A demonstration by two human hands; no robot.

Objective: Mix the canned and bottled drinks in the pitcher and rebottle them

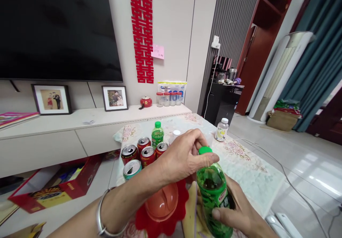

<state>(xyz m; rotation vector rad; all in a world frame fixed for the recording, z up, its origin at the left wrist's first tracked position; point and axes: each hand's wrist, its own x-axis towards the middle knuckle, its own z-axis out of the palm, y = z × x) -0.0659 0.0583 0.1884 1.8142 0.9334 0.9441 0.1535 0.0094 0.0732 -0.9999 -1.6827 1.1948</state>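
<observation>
My right hand (pixel 240 213) wraps round the body of a green plastic bottle (pixel 213 191) held upright near the front of the table. My left hand (pixel 184 156), with a silver bangle on its wrist, pinches the bottle's green cap (pixel 205 150) between thumb and fingers. Just behind my left hand stand several opened drink cans (pixel 145 152), red ones and a teal one (pixel 131 168), plus a second green bottle (pixel 157 134) and a white-capped bottle (pixel 175 134) partly hidden by my hand.
A floral cloth covers the low table (pixel 253 170). An orange domed lid on a red mat (pixel 162 204) lies under my left forearm. A clear bottle (pixel 221 129) stands at the table's far right. A red box (pixel 56 188) lies on the floor left, a cable (pixel 288 177) right.
</observation>
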